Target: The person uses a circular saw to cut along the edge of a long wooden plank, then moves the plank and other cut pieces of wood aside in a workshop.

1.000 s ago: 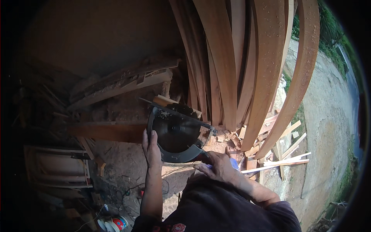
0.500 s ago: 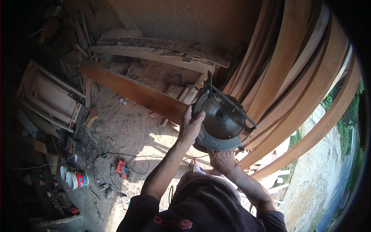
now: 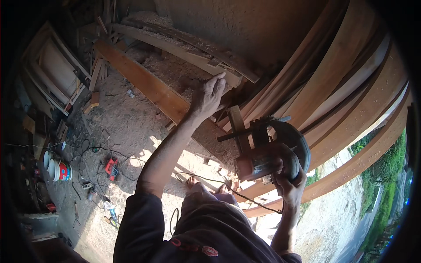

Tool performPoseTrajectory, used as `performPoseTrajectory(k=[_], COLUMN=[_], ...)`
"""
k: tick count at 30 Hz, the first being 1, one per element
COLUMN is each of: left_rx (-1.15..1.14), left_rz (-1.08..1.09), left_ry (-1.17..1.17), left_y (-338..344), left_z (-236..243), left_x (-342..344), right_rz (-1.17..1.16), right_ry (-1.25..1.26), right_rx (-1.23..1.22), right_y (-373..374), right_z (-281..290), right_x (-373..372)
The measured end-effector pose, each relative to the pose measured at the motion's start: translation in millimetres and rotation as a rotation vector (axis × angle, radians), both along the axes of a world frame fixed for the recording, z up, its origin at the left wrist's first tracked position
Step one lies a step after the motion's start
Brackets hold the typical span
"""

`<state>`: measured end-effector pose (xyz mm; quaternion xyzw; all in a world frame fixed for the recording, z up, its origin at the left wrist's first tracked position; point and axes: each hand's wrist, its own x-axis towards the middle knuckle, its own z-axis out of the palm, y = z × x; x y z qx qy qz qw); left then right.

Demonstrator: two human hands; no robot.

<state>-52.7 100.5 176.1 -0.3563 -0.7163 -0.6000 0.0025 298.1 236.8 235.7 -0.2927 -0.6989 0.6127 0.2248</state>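
My right hand (image 3: 290, 182) grips the handle of a dark circular saw (image 3: 301, 142), now tilted with its motor side showing and its base beside a short wooden block (image 3: 237, 122). A black cord trails from the saw toward my body. My left hand (image 3: 208, 97) is off the saw, raised above the far end of the wood, its fingers partly stretched and nothing visible in them. Below it and to the left, a long reddish-brown plank (image 3: 144, 81) runs away to the far left. I cannot tell whether the left fingertips touch any wood.
Curved timber boards (image 3: 333, 162) lean along the right side. Pale beams (image 3: 175, 48) lie at the back among shavings. A red power tool (image 3: 111, 168) with tangled cords rests on the floor, near a white bucket (image 3: 59, 170). Wooden frames (image 3: 55, 65) stand at the far left.
My left hand has let go of the saw and moved up and away. The saw has turned over and shifted right and down, held by my right hand alone.
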Motion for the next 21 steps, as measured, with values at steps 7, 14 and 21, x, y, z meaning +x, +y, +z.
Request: performPoseTrajectory(k=[7, 14, 21], left_rx=[-0.936, -0.457, -0.658], left_rz=[0.696, -0.732, 0.271], left_ry=[0.407, 0.098, 0.151], left_y=[-37.1, -61.0, -154.1], left_z=[-192.8, -182.9, -137.5], left_x=[12.3, 295.1, 227.7], right_rz=[0.055, 0.352, 0.522], right_ry=[-0.140, -0.198, -0.206], right_rx=[-0.116, -0.039, 0.086], right_y=[11.5, 40.3, 35.9], right_z=[34.5, 10.7, -27.6], right_x=[64.9, 66.8, 44.8])
